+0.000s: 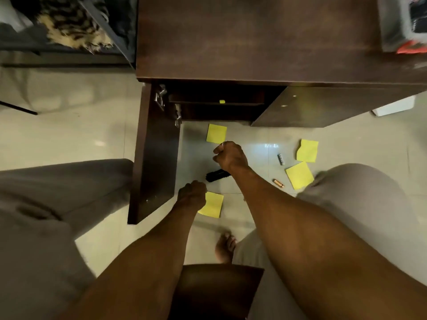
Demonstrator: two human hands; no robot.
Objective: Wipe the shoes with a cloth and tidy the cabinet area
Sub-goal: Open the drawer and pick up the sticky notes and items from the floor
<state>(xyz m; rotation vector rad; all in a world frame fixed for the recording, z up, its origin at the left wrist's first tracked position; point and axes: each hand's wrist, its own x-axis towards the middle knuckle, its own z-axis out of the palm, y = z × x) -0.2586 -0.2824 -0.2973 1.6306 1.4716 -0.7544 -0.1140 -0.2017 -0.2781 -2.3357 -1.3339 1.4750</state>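
Tidying seems barely begun: yellow notes [216, 133] and a black object [217, 174] litter the floor [69, 139] by the open cabinet [154, 158], with the left grip [193, 195] and right grip [231, 155] curled above them, round what I cannot tell.

You face a dark brown wooden cabinet [254, 38] with a dull sheen, shiny metal hinges [160, 98] at its left, glossy pale floor tiles [69, 139] and matt yellow paper notes [216, 133].
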